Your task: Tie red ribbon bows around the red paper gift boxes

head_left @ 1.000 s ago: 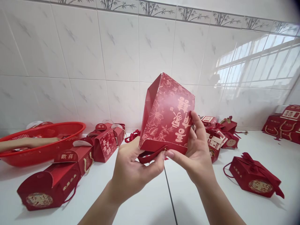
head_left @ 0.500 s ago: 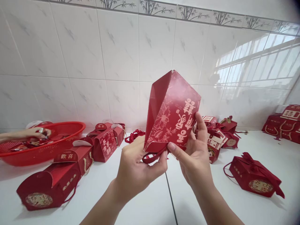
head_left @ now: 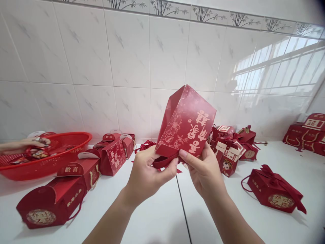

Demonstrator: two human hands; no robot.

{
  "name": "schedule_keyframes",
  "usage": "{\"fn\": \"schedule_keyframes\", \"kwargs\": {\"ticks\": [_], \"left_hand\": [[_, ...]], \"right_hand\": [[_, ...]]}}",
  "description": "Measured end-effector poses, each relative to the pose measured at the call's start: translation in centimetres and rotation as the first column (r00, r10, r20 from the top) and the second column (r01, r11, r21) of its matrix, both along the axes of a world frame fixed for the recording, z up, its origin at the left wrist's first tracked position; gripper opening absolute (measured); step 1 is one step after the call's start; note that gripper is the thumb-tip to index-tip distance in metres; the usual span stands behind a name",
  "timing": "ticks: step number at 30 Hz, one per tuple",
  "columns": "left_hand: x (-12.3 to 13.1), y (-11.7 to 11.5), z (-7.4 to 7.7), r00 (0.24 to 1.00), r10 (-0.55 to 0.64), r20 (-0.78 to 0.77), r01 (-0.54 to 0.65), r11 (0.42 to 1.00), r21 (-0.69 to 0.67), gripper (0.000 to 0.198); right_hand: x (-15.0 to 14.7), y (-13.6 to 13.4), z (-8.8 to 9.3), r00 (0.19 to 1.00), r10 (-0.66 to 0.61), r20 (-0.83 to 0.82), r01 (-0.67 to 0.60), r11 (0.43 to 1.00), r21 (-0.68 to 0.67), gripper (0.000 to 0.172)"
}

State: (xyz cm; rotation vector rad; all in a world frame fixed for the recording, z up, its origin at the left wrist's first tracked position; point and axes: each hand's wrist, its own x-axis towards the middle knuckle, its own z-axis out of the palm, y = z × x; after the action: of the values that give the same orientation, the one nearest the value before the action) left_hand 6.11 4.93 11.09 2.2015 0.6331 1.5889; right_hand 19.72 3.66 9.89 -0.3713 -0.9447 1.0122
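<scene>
A red gift box (head_left: 186,122) with pale flowers and gold characters is held tilted above the white table. My left hand (head_left: 146,174) grips its lower left edge, thumb and fingers closed by a dark red ribbon (head_left: 165,162) loop. On the lower right, my right hand (head_left: 204,167) holds the box, its thumb pressed on the bottom edge near the ribbon. The fingers behind the box are partly hidden. Red ribbons (head_left: 146,145) lie on the table behind my left hand.
On the left, another person's hand (head_left: 38,145) holds small wrapped items over a red basket (head_left: 73,144). Several red boxes (head_left: 114,157) stand beside it. More boxes (head_left: 230,154) sit at right, with one ribboned box (head_left: 275,191) nearer and red bags (head_left: 299,135) at far right.
The box has tipped and moved slightly down, and a flap at its lower edge now shows more. My right hand's fingers have shifted lower behind it. The other person's hand has moved slightly left.
</scene>
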Motion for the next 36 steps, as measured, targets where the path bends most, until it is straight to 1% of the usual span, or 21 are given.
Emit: {"fn": "schedule_keyframes", "kwargs": {"ticks": [3, 5, 7, 10, 12, 15, 17, 19, 24, 30, 36], "left_hand": [[-0.08, -0.06, 0.19, 0.999, -0.013, 0.030, 0.016, 0.995, -0.095, 0.005], [-0.15, -0.11, 0.25, 0.999, -0.010, 0.041, 0.015, 0.991, -0.132, 0.006], [-0.21, -0.15, 0.27, 0.999, -0.001, 0.048, 0.008, 0.988, -0.151, 0.007], [-0.20, -0.28, 0.28, 0.999, 0.004, 0.053, 0.005, 0.987, -0.159, 0.009], [-0.14, -0.42, 0.33, 0.998, -0.002, 0.057, 0.011, 0.987, -0.158, 0.007], [-0.13, -0.60, 0.45, 0.998, -0.007, 0.055, 0.015, 0.989, -0.148, 0.007], [-0.21, -0.63, 0.52, 0.999, -0.005, 0.044, 0.011, 0.990, -0.143, 0.007], [-0.33, -0.62, 0.58, 0.999, -0.013, 0.033, 0.018, 0.989, -0.149, 0.007], [-0.46, -0.68, 0.65, 0.999, -0.051, 0.012, 0.053, 0.980, -0.190, 0.007], [-0.26, -0.69, 0.60, 0.995, -0.104, 0.012, 0.104, 0.969, -0.225, 0.009], [0.06, -0.72, 0.46, 0.997, -0.083, 0.009, 0.083, 0.970, -0.228, 0.008]], "right_hand": [[-0.11, -0.18, 0.00, 0.998, 0.064, -0.023, -0.064, 0.998, -0.023, 0.073], [-0.22, -0.40, 0.05, 0.992, 0.125, -0.025, -0.126, 0.992, -0.025, 0.068], [-0.29, -0.50, 0.04, 0.987, 0.159, -0.016, -0.160, 0.987, -0.032, 0.069], [-0.22, -0.33, -0.07, 0.991, 0.133, -0.002, -0.133, 0.990, -0.049, 0.072], [-0.02, -0.14, -0.11, 0.992, 0.121, 0.034, -0.119, 0.991, -0.056, 0.066], [0.29, -0.01, -0.12, 0.981, 0.155, 0.115, -0.148, 0.987, -0.061, 0.054], [0.32, -0.03, -0.18, 0.977, 0.163, 0.140, -0.156, 0.986, -0.060, 0.050], [0.18, -0.08, -0.32, 0.982, 0.133, 0.133, -0.127, 0.991, -0.050, 0.052], [-0.28, -0.22, -0.60, 0.998, 0.017, 0.066, -0.013, 0.998, -0.059, 0.062], [-0.26, -0.40, -0.38, 1.000, -0.006, 0.000, 0.006, 0.999, -0.053, 0.066], [-0.40, -0.61, -0.36, 0.998, -0.062, -0.001, 0.062, 0.997, -0.052, 0.064]]}}
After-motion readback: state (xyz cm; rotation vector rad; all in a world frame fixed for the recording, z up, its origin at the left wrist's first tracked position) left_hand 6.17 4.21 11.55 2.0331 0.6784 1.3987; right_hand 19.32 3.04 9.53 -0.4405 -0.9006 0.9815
